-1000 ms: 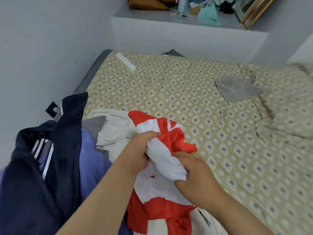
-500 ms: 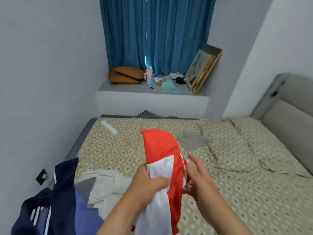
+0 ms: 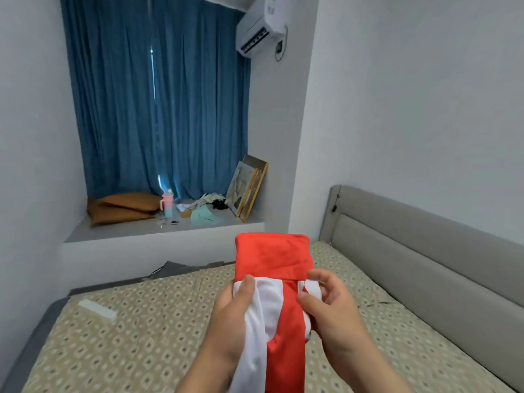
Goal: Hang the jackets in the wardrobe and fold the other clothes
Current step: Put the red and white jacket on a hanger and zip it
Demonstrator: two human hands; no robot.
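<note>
I hold a red and white garment (image 3: 272, 256) up in front of me above the bed (image 3: 136, 336). Its red top edge stands upright and the white and red panels hang down between my arms. My left hand (image 3: 235, 310) grips the left side of the cloth, thumb on the white panel. My right hand (image 3: 331, 304) pinches the right edge where a white strip shows. The pile of other clothes is out of view.
A window ledge (image 3: 158, 231) behind the bed carries orange cushions (image 3: 124, 208), a pink bottle (image 3: 167, 205), small clutter and leaning picture frames (image 3: 249, 188). Blue curtains (image 3: 158, 95) hang above. A grey headboard (image 3: 425, 251) runs along the right. A white flat object (image 3: 97, 309) lies on the bed.
My hands have lifted the red and white garment from the pile to chest height and spread its top. The view has swung upward, so the clothes pile has left the frame.
</note>
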